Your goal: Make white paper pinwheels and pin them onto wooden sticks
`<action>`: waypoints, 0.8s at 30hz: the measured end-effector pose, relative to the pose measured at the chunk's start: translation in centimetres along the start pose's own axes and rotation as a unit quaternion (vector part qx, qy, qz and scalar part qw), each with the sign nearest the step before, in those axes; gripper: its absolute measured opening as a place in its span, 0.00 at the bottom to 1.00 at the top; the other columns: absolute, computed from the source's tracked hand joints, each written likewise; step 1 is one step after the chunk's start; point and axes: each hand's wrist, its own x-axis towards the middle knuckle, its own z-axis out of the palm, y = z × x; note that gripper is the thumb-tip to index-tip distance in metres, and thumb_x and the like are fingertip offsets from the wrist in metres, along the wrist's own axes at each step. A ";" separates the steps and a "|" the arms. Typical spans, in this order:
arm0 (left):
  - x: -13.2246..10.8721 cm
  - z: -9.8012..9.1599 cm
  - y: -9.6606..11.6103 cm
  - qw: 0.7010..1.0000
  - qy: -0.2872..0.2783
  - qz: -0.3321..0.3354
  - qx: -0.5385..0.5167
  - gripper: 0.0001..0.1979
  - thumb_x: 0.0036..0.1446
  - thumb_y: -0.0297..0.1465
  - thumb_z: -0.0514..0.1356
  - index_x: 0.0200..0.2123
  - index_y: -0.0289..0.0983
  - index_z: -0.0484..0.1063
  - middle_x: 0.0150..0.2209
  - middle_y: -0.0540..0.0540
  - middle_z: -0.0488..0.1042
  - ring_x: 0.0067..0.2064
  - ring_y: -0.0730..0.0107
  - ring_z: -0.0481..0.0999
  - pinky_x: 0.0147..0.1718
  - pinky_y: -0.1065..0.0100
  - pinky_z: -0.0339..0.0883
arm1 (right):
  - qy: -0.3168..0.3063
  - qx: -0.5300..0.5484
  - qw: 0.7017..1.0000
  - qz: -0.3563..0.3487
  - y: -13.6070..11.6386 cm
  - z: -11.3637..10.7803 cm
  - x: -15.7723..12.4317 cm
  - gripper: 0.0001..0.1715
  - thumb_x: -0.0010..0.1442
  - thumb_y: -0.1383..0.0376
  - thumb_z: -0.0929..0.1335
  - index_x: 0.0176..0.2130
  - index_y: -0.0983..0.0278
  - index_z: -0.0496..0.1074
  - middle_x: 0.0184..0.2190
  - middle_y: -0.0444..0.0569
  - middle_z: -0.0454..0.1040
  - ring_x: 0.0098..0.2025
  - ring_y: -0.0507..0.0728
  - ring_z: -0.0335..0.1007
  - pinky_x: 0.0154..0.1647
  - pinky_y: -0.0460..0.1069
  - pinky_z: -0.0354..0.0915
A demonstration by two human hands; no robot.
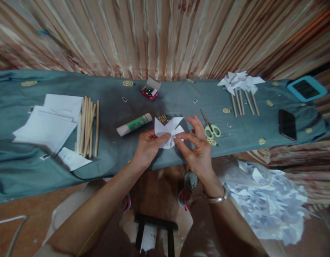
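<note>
A white paper pinwheel [167,125] with folded blades is held up over the near edge of the cloth-covered table. My left hand [148,145] grips it from the left, thumb pressed near its centre. The thumb and index finger of my right hand [196,148] pinch at the pinwheel's right side, close to the middle; the other fingers are raised. Whether a pin sits between those fingertips is too small to tell. Left of the pinwheel lies a green and white glue stick [135,124]. Scissors with light green handles [212,130] rest just beyond my right hand.
Paper sheets [47,125] and wooden sticks [87,125] lie at left. A small open box of pins [151,88] stands at the back. Finished pinwheels [241,84], a phone [287,124] and a blue-framed device [306,88] are at right. Below sits a bag of pinwheels [269,203].
</note>
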 end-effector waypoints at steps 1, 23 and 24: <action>0.0 0.0 0.0 1.000 -0.004 0.003 0.007 0.11 0.36 0.34 0.72 0.25 0.34 0.80 0.25 0.49 0.78 0.26 0.72 0.72 0.30 0.70 0.66 | 0.006 -0.006 1.000 -0.005 0.1 0.1 0.0 0.05 0.59 0.64 0.70 0.32 0.58 0.77 0.62 0.45 0.65 0.70 0.62 0.49 0.69 0.66 0.49; -0.2 0.0 -0.1 0.998 -0.017 0.029 0.044 0.09 0.36 0.33 0.72 0.21 0.35 0.78 0.24 0.50 0.78 0.26 0.72 0.73 0.30 0.69 0.68 | 0.011 -0.031 0.999 -0.007 0.3 0.9 0.1 0.05 0.59 0.65 0.69 0.31 0.60 0.76 0.61 0.47 0.66 0.69 0.64 0.51 0.64 0.66 0.57; -0.1 0.0 -0.1 0.998 -0.018 0.031 0.045 0.09 0.36 0.33 0.72 0.21 0.35 0.78 0.24 0.50 0.78 0.25 0.72 0.73 0.30 0.69 0.69 | 0.011 -0.031 0.999 -0.008 0.3 0.9 0.1 0.05 0.59 0.65 0.69 0.31 0.60 0.76 0.61 0.47 0.66 0.69 0.64 0.51 0.64 0.66 0.57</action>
